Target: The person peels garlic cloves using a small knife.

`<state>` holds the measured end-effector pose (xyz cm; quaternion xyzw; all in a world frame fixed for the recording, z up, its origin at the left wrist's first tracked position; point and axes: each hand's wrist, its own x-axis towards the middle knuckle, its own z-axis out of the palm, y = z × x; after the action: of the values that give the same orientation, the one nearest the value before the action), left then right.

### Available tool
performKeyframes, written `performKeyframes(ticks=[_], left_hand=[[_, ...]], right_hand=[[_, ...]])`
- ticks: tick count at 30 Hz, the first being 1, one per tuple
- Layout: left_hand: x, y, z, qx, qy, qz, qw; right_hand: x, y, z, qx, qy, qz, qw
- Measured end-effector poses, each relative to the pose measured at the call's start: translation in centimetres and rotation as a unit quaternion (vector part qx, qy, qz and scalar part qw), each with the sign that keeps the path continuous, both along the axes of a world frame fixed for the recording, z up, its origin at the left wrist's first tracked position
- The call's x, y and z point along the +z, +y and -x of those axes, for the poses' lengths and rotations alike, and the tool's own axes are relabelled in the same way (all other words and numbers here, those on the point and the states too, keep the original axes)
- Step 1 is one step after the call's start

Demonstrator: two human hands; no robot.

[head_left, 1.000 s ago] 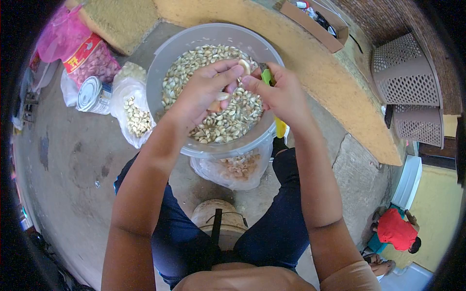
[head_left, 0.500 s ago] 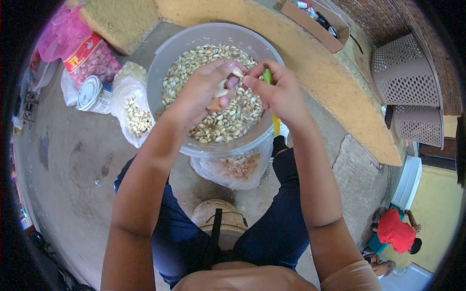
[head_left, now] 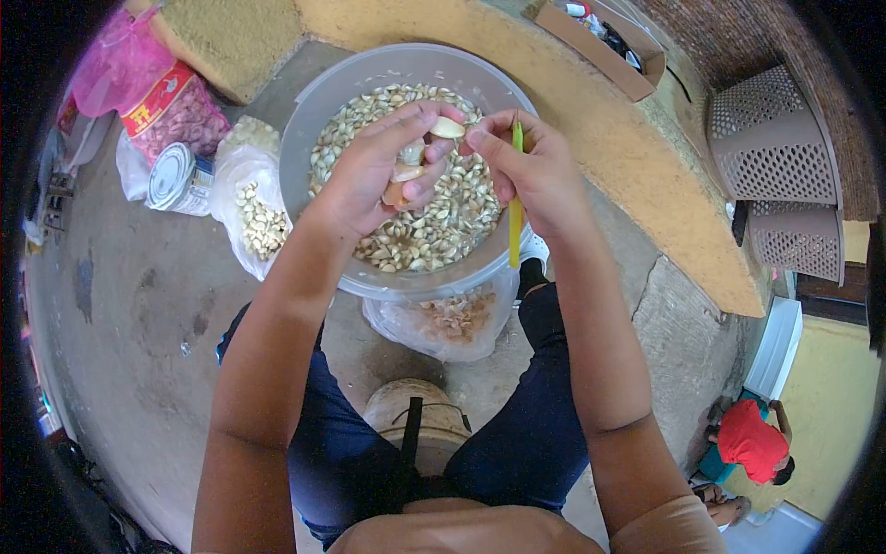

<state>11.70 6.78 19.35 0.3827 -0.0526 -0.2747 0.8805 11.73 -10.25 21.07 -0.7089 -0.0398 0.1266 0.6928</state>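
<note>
Over a big grey tub (head_left: 309, 111) my left hand (head_left: 374, 175) is closed around several garlic cloves. One pale garlic clove (head_left: 448, 127) sticks out between its thumb and forefinger, and others show lower in the fingers. My right hand (head_left: 535, 171) grips a slim yellow-green knife (head_left: 515, 231), held upright along the palm; its blade does not show clearly. The right thumb and forefinger pinch together right at the end of the raised clove. Below both hands, many loose garlic cloves (head_left: 406, 249) fill the tub, some of them in water.
Beneath the tub's near edge lies a clear bag of peelings (head_left: 452, 319). Left are a bag of peeled cloves (head_left: 261, 226), a can (head_left: 180, 180) and a pink net sack (head_left: 180, 111). A cardboard box (head_left: 600, 46) and perforated crates (head_left: 771, 138) stand right. A person in red (head_left: 752, 439) bends far right.
The clove in my left fingertips has turned and now shows its broad pale side. My right hand has tilted, bringing the knife upright and into fuller view.
</note>
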Motion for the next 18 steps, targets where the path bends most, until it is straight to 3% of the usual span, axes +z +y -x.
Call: performKeyframes(ticks=[7, 13, 16, 18], left_hand=[[0.1, -0.3, 0.0, 0.027, 0.005, -0.044, 0.999], [0.3, -0.3, -0.1, 0.058, -0.031, -0.104, 0.992], [0.1, -0.3, -0.2, 0.048, -0.055, -0.128, 0.989], [0.0, -0.4, -0.2, 0.054, -0.067, -0.141, 0.986]], right_hand=[[-0.2, 0.1, 0.1, -0.035, -0.028, 0.049, 0.998], [-1.0, -0.4, -0.1, -0.01, -0.085, 0.237, 0.968], [-0.3, -0.3, 0.3, 0.041, 0.026, 0.126, 0.991], [-0.7, -0.2, 0.2, 0.046, -0.022, 0.159, 0.986]])
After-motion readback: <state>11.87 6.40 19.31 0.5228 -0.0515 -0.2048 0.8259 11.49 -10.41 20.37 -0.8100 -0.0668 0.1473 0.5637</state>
